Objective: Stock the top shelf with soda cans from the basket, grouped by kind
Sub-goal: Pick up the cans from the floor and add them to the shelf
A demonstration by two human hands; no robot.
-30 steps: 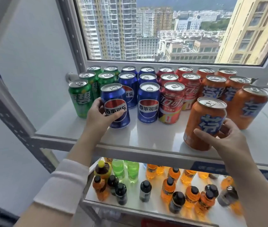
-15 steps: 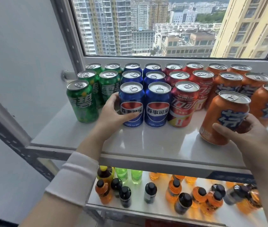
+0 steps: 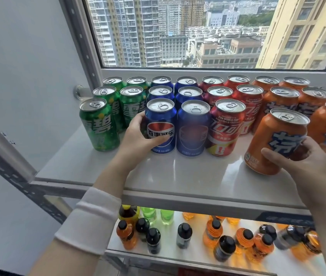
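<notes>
My left hand [image 3: 136, 136] is wrapped round the front blue can [image 3: 161, 124], with my thumb across its label and my fingers curled behind it. The can stands upright on the top shelf [image 3: 178, 176] and touches a second blue can [image 3: 193, 128] on its right.

Taking my blue can as the mark, the green cans [image 3: 98, 124] stand to its left and more blue ones stand behind it. The red cans [image 3: 225, 128] come just past its twin, and the orange block lies furthest to its right.

My right hand [image 3: 297, 162] grips a tilted orange can [image 3: 273, 140], well to the right of my blue can and nearer the shelf's front edge. My fingers are closed round its lower side. I cannot quite tell whether its base rests on the shelf or hangs just clear.

I judge the job nearly done, with four kinds sorted into four blocks. This orange can has yet to stand upright among its own, and both hands have yet to let go. The basket is out of sight, so I cannot say how many cans remain.
</notes>
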